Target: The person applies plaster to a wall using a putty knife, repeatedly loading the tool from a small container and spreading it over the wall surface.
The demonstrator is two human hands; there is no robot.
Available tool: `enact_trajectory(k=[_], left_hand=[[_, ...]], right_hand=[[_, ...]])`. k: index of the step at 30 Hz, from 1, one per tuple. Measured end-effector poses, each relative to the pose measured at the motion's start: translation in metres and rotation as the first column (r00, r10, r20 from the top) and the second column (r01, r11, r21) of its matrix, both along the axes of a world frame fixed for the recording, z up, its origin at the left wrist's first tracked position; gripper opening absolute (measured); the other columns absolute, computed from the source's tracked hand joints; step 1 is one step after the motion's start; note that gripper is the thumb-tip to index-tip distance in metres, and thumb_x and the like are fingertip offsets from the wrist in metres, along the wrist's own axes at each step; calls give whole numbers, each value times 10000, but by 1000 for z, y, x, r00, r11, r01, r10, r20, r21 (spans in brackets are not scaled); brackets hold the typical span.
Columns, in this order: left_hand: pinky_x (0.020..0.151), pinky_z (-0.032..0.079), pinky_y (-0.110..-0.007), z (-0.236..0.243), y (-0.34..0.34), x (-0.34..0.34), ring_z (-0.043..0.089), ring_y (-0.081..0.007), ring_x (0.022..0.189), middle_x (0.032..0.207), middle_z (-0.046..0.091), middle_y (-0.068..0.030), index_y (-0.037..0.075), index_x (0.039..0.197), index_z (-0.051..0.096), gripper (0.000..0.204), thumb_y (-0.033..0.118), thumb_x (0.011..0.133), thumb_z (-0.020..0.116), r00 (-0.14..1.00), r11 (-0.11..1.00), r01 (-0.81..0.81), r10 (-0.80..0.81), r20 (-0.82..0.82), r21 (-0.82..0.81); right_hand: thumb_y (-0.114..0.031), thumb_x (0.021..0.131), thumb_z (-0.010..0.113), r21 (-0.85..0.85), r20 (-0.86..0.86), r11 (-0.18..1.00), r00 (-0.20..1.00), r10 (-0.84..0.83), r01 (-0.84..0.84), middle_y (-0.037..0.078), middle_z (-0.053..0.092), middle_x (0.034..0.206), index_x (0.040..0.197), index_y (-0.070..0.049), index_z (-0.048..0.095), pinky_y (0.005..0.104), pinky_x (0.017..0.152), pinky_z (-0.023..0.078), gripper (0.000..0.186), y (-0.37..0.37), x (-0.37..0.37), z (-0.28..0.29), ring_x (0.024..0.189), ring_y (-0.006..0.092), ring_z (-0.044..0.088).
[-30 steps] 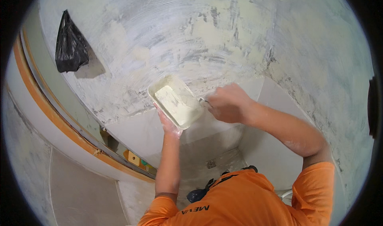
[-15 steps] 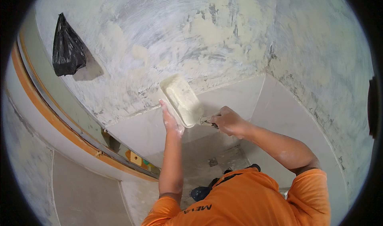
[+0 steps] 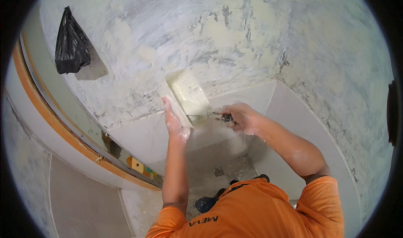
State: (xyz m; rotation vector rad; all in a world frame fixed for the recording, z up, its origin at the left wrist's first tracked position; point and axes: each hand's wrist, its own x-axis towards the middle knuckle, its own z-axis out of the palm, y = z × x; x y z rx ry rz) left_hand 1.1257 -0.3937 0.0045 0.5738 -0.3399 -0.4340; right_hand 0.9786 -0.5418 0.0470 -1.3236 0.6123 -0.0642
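My left hand (image 3: 176, 120) is closed on the side of a whitish rectangular tub (image 3: 187, 91), which is tilted and has pale, wet putty inside. White smears cover the fingers and wrist. In my right hand (image 3: 242, 118) is a putty knife (image 3: 227, 117) with a dark handle, gripped by curled fingers at the tub's near right corner. The blade is mostly hidden and blurred at the tub's rim, so I cannot tell whether it is in the putty.
Ahead, the wall (image 3: 155, 40) is patchy with putty above grey tiles (image 3: 247, 98). A black plastic bag (image 3: 72, 44) hangs at upper left beside an orange-edged door frame (image 3: 54, 105). Below lies a floor drain (image 3: 218, 171).
The tub and my left hand have shifted slightly up and left in view. My right hand has turned, and the knife's handle now shows more. The whole view has shifted a little.
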Motion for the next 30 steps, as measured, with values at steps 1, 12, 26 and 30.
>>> enact_trajectory(k=[1, 12, 26, 30], left_hand=[[1062, 472, -471, 1, -4, -7, 530, -306, 1298, 1441, 506, -151, 65, 1519, 361, 726, 592, 1027, 444, 1000, 999, -21, 22, -20, 29], [1018, 488, -462, -2, -17, -22, 570, -282, 1247, 1408, 547, -83, 142, 1488, 420, 647, 601, 1042, 325, 985, 981, 161, -167, -47, -108], [1019, 471, -550, -21, -19, -13, 564, -321, 1254, 1429, 528, -103, 154, 1500, 409, 674, 612, 1023, 276, 946, 933, 310, -322, -38, -184], [1046, 476, -492, -9, -21, -28, 588, -299, 1225, 1388, 567, -106, 114, 1476, 442, 642, 567, 1041, 308, 945, 939, 312, -323, -59, -146]], right_hand=[[-250, 919, 667, 0, -5, 1000, 1000, 7, -7, 5, 510, 716, 813, -111, 595, 273, 441, 239, 189, 0, 2, 4, 544, 101, 418], [-266, 940, 661, -829, 135, 554, 989, 61, 79, 56, 581, 646, 848, 37, 691, 327, 550, 417, 318, -2, -13, 79, 595, 133, 520], [-223, 953, 608, -981, -87, -190, 962, 259, -38, 246, 681, 969, 1140, 21, 648, 518, 840, 504, 310, 5, -38, 104, 969, 427, 632], [-192, 941, 607, -935, 109, -266, 906, 410, 233, 205, 680, 997, 1168, -3, 645, 500, 832, 521, 298, -20, -30, 82, 965, 397, 648]])
